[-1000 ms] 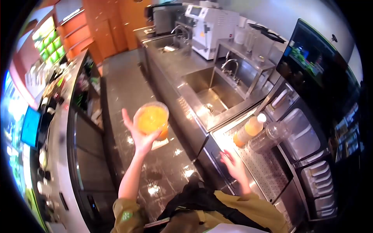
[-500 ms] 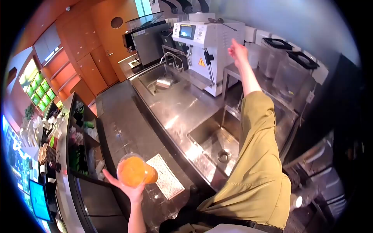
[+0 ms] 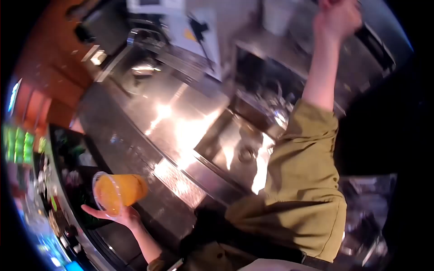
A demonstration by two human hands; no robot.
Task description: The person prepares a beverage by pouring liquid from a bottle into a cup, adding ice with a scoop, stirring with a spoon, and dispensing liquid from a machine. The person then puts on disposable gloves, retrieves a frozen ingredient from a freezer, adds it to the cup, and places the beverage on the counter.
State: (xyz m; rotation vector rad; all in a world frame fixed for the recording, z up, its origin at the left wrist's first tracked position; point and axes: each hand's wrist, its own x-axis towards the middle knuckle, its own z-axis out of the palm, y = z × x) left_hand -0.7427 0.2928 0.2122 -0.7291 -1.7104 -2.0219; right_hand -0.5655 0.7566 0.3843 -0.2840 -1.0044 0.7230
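My left hand (image 3: pixel 124 217) grips a clear plastic cup (image 3: pixel 131 189) of orange drink at the lower left. In view, the cup's round rim points left and its base right; the thumb or a finger sticks out past the rim. The cup is over the dark floor, beside the counter shelves. At the upper right, my right hand (image 3: pixel 338 20) is raised on a stretched arm, above the steel shelf by the wall. Its fingers look curled but are blurred and partly cut off by the frame edge; whatever they hold cannot be made out.
A steel counter (image 3: pixel 167 119) with a sink (image 3: pixel 226 149) lies ahead of me. A white machine (image 3: pixel 194 38) stands behind it, with a second basin (image 3: pixel 135 74) to the left. A white perforated mat (image 3: pixel 181 183) is on the floor. Shelving (image 3: pixel 72 153) runs along the left.
The view has swung and tilted down, blurring the picture. My right hand has moved right, away from the white machine, and its fingers look more curled. The cup stays in my left hand, now seen more side-on.
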